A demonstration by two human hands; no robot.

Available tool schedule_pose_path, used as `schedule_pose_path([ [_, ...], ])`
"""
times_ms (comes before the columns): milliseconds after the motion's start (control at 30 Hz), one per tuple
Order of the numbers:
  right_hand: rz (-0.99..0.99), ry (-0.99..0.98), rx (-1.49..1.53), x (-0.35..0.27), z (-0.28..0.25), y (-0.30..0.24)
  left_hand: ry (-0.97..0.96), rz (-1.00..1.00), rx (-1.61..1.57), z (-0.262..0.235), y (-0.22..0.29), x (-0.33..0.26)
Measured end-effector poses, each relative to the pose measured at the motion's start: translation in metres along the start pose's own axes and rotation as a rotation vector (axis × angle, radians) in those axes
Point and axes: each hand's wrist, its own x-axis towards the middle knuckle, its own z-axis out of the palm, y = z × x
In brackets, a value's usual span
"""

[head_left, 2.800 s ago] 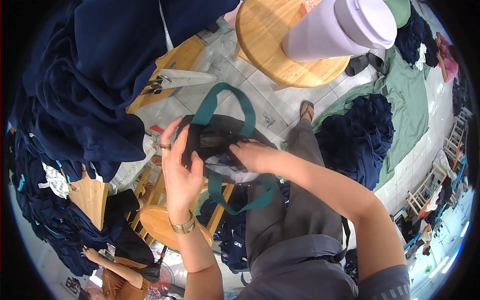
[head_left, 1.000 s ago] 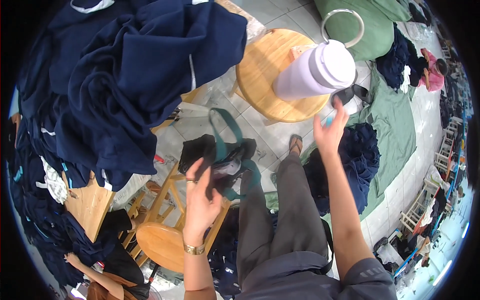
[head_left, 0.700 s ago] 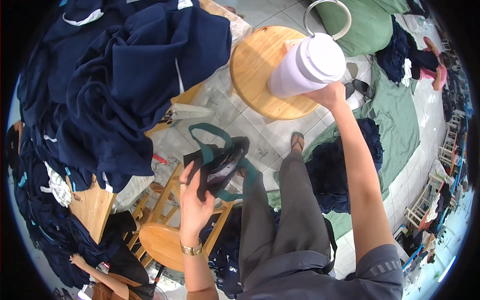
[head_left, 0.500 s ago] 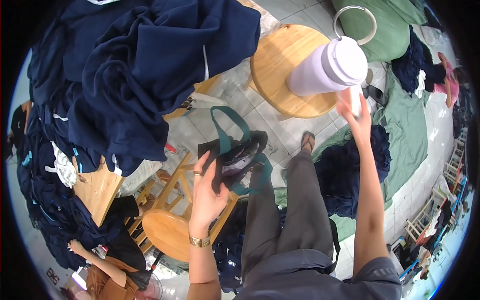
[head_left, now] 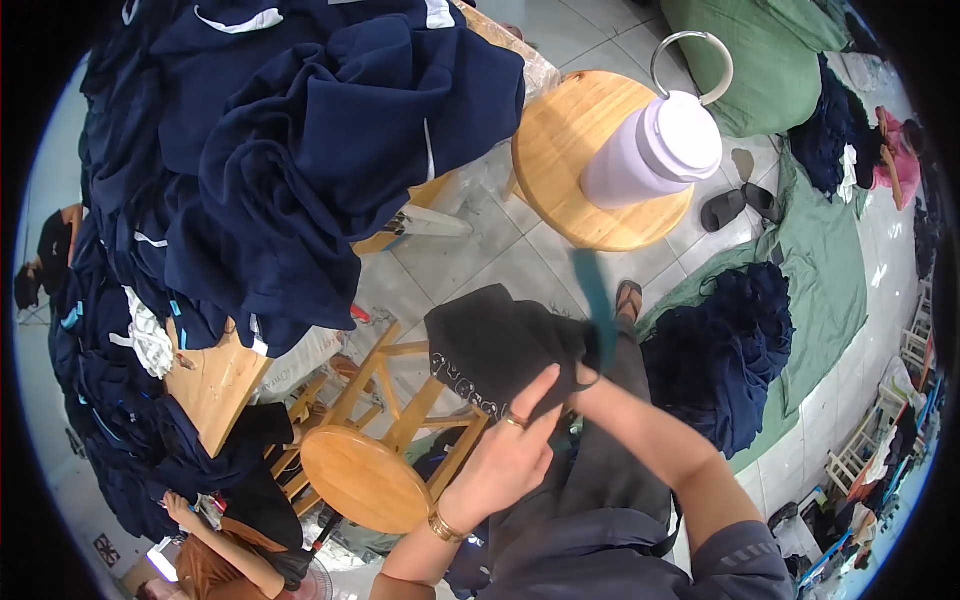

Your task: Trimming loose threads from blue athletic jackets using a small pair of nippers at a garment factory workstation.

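Observation:
A black cloth bag (head_left: 495, 345) with a teal strap handle (head_left: 594, 305) hangs tilted in front of my legs, pale lettering along its side. My left hand (head_left: 507, 455) is closed on the bag's near edge, a ring and a gold bracelet showing. My right hand (head_left: 592, 388) reaches to the bag's mouth from the right. Its fingers are hidden behind the bag, so I cannot see what they hold. Beyond the bag, a lilac tumbler (head_left: 645, 155) with a ring-shaped carry loop stands on a round wooden stool (head_left: 560, 120).
Navy garments (head_left: 300, 150) are heaped on the table at left. A second wooden stool (head_left: 365, 478) stands near my left arm. Navy cloth (head_left: 735, 350) lies on a green sheet (head_left: 825, 290) at right, near black slippers (head_left: 735, 207). Another person (head_left: 225, 545) sits at lower left.
My right hand has come from beside the tumbler, where it held a blurred white object, down to the bag. My left hand and the bag have shifted right, and the bag has turned.

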Motion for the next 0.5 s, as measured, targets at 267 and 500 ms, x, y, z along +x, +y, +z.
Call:
schedule_pose_path([
  [267,-0.336,-0.117,-0.967,-0.009,0.042,-0.103,0.312,-0.276,-0.033,-0.052,-0.054,-0.023],
  [500,-0.253,0.159,-0.887,-0.074,-0.012,-0.069,0.339,-0.293,-0.130,-0.058,-0.060,-0.022],
])
